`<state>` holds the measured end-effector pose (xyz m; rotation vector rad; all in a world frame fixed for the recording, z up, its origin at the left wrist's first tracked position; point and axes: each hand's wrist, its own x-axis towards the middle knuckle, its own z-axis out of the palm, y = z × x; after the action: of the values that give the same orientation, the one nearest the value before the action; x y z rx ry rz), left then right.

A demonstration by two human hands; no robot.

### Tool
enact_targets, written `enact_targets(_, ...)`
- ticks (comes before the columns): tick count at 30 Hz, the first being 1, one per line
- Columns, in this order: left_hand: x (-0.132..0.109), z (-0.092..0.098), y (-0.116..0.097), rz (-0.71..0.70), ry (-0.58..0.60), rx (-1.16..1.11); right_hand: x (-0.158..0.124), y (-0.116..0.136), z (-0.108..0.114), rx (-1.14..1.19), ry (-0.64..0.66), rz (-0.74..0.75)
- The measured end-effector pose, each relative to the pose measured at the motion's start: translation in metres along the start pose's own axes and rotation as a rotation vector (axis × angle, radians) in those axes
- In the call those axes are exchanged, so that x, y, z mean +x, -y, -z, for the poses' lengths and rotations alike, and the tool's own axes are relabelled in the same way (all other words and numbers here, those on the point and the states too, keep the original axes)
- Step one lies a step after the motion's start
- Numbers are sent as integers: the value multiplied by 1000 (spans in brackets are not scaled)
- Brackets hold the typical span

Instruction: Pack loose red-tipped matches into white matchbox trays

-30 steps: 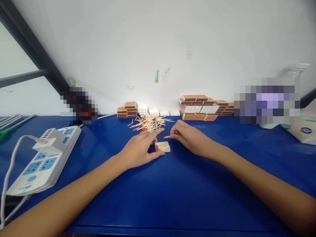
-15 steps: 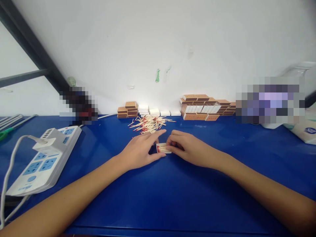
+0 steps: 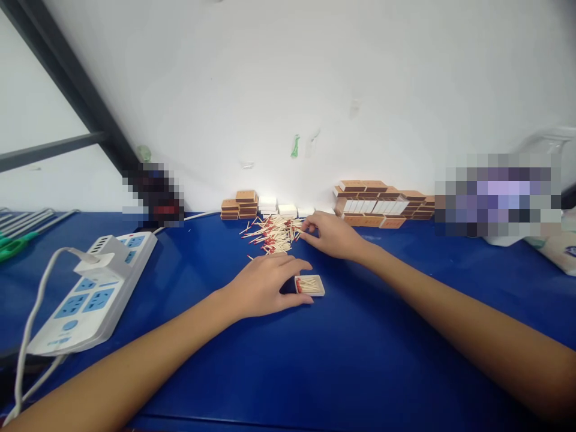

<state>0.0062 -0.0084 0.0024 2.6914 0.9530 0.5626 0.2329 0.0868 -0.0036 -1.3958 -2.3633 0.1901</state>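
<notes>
A white matchbox tray (image 3: 318, 291) lies on the blue table with red-headed matches (image 3: 308, 284) in it, heads towards the left. My left hand (image 3: 263, 285) rests at its left end, thumb and forefinger spread along the front and back sides, not visibly squeezing it. Beyond the tray is a loose heap of matches (image 3: 275, 233), heads pointing various ways. My right hand (image 3: 335, 234) is at the heap's right edge, thumb and fingertips pinched on matches there; how many is hidden.
White trays (image 3: 288, 210) stand along the wall behind the heap, between stacked brown matchboxes (image 3: 246, 195) on the left and a larger matchbox stack (image 3: 366, 221) on the right. A power strip (image 3: 96, 300) with a plugged white cable lies left, near green-handled scissors (image 3: 15, 246).
My right hand has left the tray and moved forward to the match heap. My left hand stays beside the tray, its fingers still spread. The view has shifted slightly.
</notes>
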Motion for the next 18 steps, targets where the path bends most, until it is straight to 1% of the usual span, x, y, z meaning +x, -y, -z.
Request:
enact_targets(5, 0, 0, 1, -23, 9, 20, 14, 9, -5, -48, 64, -43)
enact_targets(8, -1, 1, 0, -20, 24, 18, 16, 8, -2, -47, 111, -27)
enact_targets(10, -1, 0, 0, -4, 29, 13, 12, 4, 2, -48, 119, -4)
enact_targets(12, -2, -1, 1, 29, 15, 14, 4, -1, 7, -55, 107, 14)
enact_targets(15, -1, -3, 4, 106, -18, 26, -18, -4, 16, -43, 97, 30)
enact_targets(18, 0, -4, 5, 165, -33, 25, -46, 9, 26, 63, 102, 66)
